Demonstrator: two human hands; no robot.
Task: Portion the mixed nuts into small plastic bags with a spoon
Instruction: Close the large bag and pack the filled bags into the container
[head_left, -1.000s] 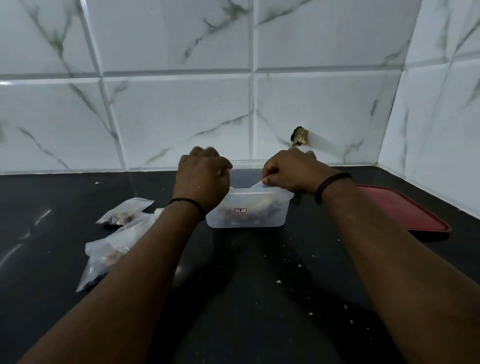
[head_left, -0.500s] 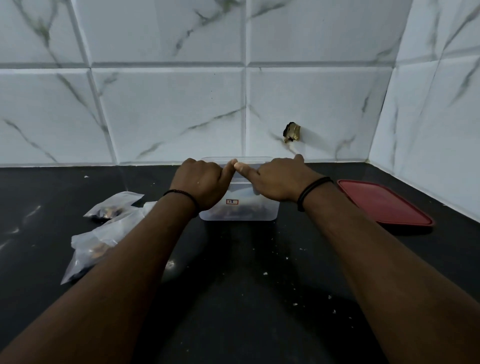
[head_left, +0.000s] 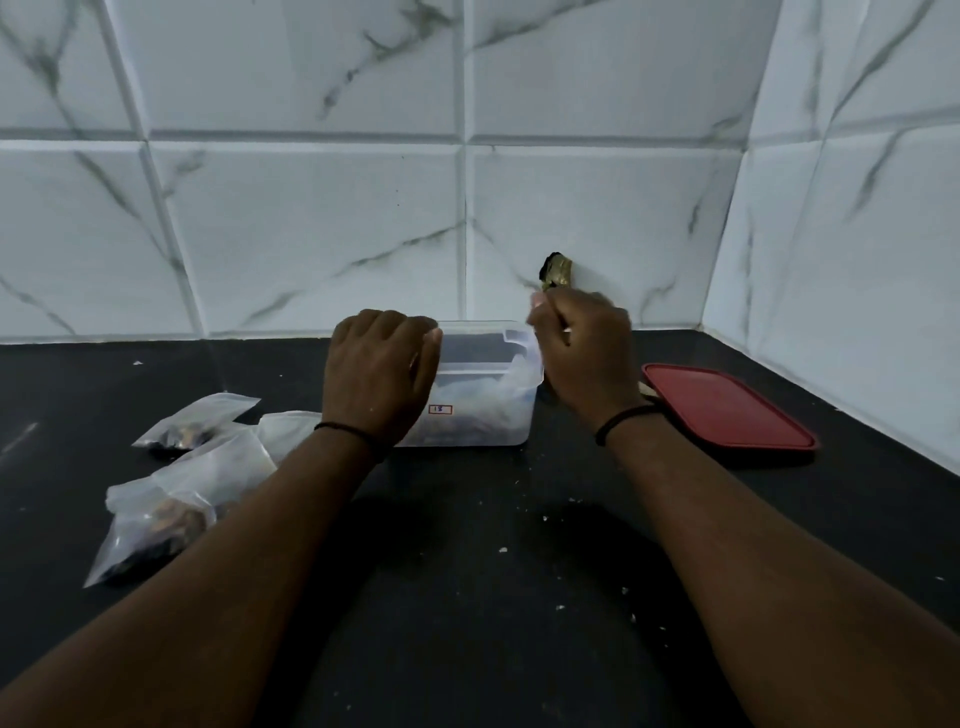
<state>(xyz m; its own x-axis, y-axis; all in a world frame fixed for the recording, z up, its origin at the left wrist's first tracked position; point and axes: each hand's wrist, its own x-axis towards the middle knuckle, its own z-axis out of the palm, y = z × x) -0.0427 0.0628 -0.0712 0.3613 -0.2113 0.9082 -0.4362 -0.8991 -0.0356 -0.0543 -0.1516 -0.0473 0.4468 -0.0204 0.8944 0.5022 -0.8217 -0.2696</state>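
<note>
A clear plastic container (head_left: 483, 431) with dark nuts inside stands on the black counter near the wall. My left hand (head_left: 379, 374) lies over its left end, fingers curled over the rim. At the container's right end my right hand (head_left: 584, 353) is raised, its fingers curled and pinching a thin clear plastic bag (head_left: 524, 366) that hangs over the right rim. Filled bags of nuts (head_left: 156, 519) lie on the left, one further back (head_left: 197, 421). No spoon shows.
A red lid (head_left: 727, 405) lies flat to the right of the container, close to the side wall. A small brass fitting (head_left: 557, 270) sticks out of the tiled back wall. Pale crumbs (head_left: 545, 517) dot the counter in front.
My hands met over the container's middle half a second ago. They have since parted: the left sits on the left rim, and the right has lifted up and to the right with the bag.
</note>
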